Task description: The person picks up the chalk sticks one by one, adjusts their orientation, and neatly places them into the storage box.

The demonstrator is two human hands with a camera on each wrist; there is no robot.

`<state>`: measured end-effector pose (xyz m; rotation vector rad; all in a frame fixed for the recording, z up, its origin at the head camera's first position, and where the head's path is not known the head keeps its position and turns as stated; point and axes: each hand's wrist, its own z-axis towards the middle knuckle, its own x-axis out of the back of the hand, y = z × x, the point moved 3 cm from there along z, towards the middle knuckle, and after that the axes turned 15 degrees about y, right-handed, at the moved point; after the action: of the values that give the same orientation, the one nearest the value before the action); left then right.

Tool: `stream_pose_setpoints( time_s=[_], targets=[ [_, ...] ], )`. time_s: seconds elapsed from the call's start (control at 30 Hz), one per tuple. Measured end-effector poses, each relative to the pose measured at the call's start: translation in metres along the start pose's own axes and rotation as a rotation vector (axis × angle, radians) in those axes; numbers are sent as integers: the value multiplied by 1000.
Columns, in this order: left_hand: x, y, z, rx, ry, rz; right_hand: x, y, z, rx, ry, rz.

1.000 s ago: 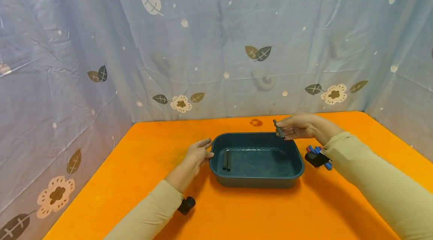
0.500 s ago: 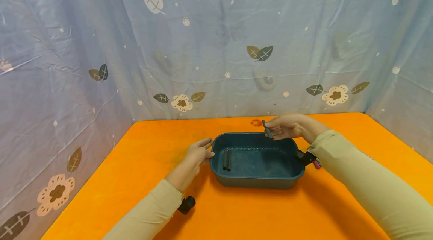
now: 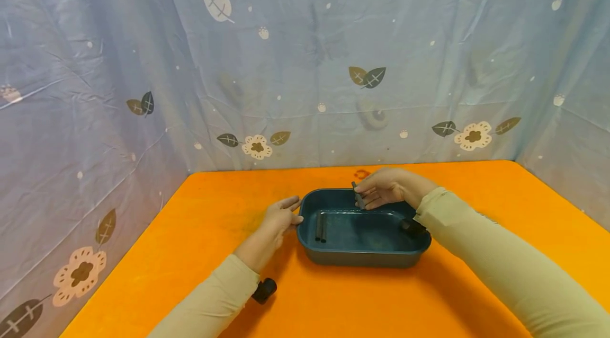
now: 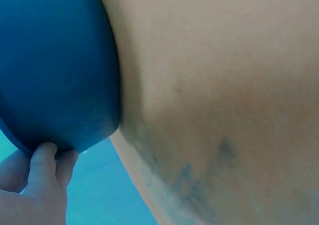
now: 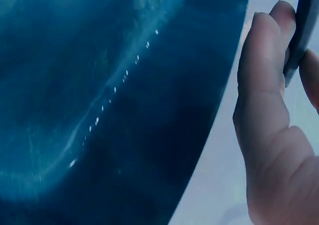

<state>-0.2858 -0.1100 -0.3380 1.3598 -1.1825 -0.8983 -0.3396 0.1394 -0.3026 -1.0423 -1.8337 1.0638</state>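
My left hand grips the left rim of a dark blue-green plastic basin, with the thumb at the rim. The left wrist view has the fingers against the basin's outer wall. Over the far side of the basin, my right hand pinches a slim dark grey marker, tilted. In the right wrist view this marker sits between thumb and fingers, beside the basin wall. Two dark markers lie side by side on the basin floor at its left end.
An orange tabletop carries the basin. Patterned blue-grey curtain closes off the back and sides. Black wrist cameras hang below each wrist, the right one over the basin's right end. A reddish ring stain marks the table behind the basin.
My right hand has carried the dark marker left and then lower, from the basin's back right corner to over its far side. The sleeve now covers the blue and red markers at right.
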Motion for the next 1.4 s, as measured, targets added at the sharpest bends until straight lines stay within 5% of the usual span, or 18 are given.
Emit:
stream_pose_setpoints(
  time_s=[0.17,0.47,1.07,1.4],
  targets=[
    [-1,0,-1,5,3,-3,-19,2,-1,-38,102,-60],
    [-1,1,-1,3,3,3,-32,14,15,-91,159,-84],
    [-3,5,0,3,-1,7,-63,21,34,-167,217,-121],
    [0,1,1,14,18,-3,-68,20,38,-150,170,-127]
  ],
)
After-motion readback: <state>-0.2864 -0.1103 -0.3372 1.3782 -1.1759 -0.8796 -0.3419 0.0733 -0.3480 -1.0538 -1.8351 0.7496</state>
